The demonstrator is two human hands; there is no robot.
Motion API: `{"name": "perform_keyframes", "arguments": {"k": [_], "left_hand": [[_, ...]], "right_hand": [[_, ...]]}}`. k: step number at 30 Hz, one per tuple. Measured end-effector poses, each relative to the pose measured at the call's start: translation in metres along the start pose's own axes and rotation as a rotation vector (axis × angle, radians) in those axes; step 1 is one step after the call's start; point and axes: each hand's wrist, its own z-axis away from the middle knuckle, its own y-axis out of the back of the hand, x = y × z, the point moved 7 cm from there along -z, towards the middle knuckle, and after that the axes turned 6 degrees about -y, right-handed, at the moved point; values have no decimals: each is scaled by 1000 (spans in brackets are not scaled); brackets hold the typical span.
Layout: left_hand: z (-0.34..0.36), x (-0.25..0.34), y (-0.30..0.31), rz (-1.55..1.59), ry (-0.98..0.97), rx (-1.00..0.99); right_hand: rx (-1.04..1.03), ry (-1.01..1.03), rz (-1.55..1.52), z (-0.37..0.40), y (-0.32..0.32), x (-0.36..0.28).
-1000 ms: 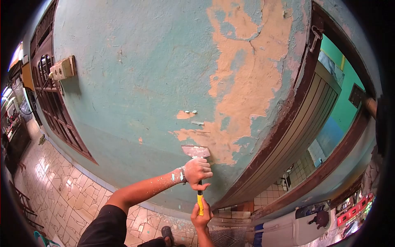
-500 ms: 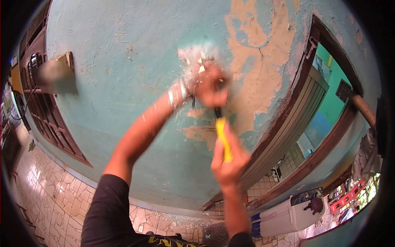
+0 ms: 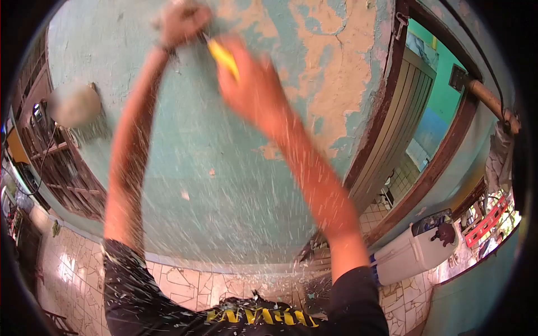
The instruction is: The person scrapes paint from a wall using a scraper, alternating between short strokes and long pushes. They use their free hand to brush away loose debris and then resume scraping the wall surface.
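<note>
Both my arms are raised against a green wall (image 3: 196, 140) with peeling paint and bare tan patches. My right hand (image 3: 244, 73) is wrapped round the yellow handle of a scraping tool (image 3: 224, 59), whose dark end points up and left towards my other hand. At the top of the view, my left hand (image 3: 182, 23) is up at the wall, blurred, with its fingers curled near the tool's end; what it holds is too smeared to tell. Paint flakes fall in streaks in front of the wall and over my dark shirt (image 3: 263, 316).
A doorway with a brown frame (image 3: 386, 89) and slatted door (image 3: 400, 112) stands at the right. Below it sits a pale washing machine (image 3: 409, 252). Brown shutters (image 3: 70, 173) are at the left, near a blurred round object (image 3: 75, 105). Flakes lie on the tiled floor (image 3: 190, 285).
Both hands and the yellow-handled tool have moved up and left on the wall. More flakes are falling, and a larger bare patch shows where my hands were.
</note>
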Motion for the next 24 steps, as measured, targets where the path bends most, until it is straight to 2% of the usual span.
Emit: {"name": "perform_keyframes", "arguments": {"k": [1,2,4,5,7,9,10,13,15,19,20,21,23,24], "left_hand": [[14,50,-15,101,-118,19],[40,119,-13,67,-155,-133],[136,221,-57,320,-161,-358],[173,277,-71,326,-157,-476],[232,370,-91,680,-10,-470],[268,442,-110,809,-10,-501],[277,456,-114,832,-5,-498],[280,469,-123,853,-2,-476],[264,445,-123,804,-27,-472],[262,433,-124,878,-121,-480],[260,432,-125,829,-139,-608],[246,416,-128,780,-146,-530],[178,350,-123,691,-154,-394],[147,310,-132,498,-123,-562]], "right_hand": [[2,-16,-38,52,-3,22],[4,-73,-131,113,-4,45],[13,-229,-258,238,-5,87],[-35,-394,-252,302,-5,107],[48,-489,-79,405,5,128],[74,-667,-90,488,12,151],[91,-642,-55,503,12,154],[107,-556,20,522,22,161],[82,-509,14,497,19,170],[95,-554,-38,481,17,152],[122,-511,-30,474,14,148],[141,-442,2,459,14,154],[174,-324,58,362,24,137],[116,-354,34,305,27,130]]}}
